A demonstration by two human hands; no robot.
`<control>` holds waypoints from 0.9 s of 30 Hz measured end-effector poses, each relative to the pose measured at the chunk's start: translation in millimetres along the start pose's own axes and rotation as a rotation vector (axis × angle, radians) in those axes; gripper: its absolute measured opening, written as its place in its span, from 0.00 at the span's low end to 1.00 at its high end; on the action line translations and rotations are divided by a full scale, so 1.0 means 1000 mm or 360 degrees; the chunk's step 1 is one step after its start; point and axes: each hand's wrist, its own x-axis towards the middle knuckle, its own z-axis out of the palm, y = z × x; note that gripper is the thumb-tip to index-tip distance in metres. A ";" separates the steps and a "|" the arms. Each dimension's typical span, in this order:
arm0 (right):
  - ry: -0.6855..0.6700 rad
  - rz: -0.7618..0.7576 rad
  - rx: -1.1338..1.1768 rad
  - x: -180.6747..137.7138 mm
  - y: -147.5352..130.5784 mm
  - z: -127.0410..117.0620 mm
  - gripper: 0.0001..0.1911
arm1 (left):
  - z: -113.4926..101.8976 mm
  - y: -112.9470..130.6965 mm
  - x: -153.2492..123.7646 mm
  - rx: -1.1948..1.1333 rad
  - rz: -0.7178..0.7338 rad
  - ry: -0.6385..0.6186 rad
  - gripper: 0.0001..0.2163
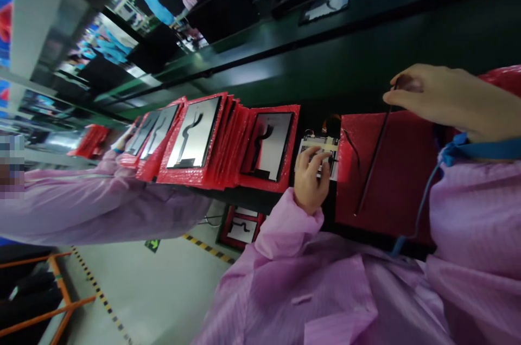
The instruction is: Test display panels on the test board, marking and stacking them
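My right hand point(442, 96), with a blue band at the wrist, pinches the upper end of a thin dark-edged display panel point(373, 163). The panel appears almost edge-on above a red bubble-wrap sheet point(350, 201), and a dark ribbon cable point(353, 145) curves beside it. To the left, my left hand point(312, 179) rests its bent, slightly parted fingers on a flat silver-and-white part with yellowish tape point(319, 143). Whether those fingers grip anything is partly hidden. Left of that hand, another display panel point(275, 144) with a black ribbon cable lies on red bubble wrap.
A stack of red bubble-wrap sheets point(228, 155) carries a silver-backed panel point(194, 132). At left, a co-worker's sleeve point(101, 198) reaches toward further panels. Another panel point(325, 7) lies on the dark green shelf point(244, 57) behind. Below the bench edge sits a tray of panels point(240, 228).
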 end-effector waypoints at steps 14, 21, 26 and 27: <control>-0.0002 -0.0041 -0.0050 0.004 0.006 0.003 0.21 | 0.019 -0.050 -0.027 0.0834 0.0243 -0.0375 0.20; 0.0014 -0.0056 -0.0040 0.002 0.005 0.003 0.24 | 0.020 -0.050 -0.028 0.0839 0.0223 -0.0357 0.20; 0.0093 -0.0002 0.0035 -0.007 0.000 0.003 0.30 | 0.017 -0.049 -0.028 0.0754 0.0298 -0.0351 0.24; 0.0119 0.0038 0.0045 -0.012 -0.002 0.003 0.33 | 0.016 -0.049 -0.028 0.0711 0.0389 -0.0399 0.25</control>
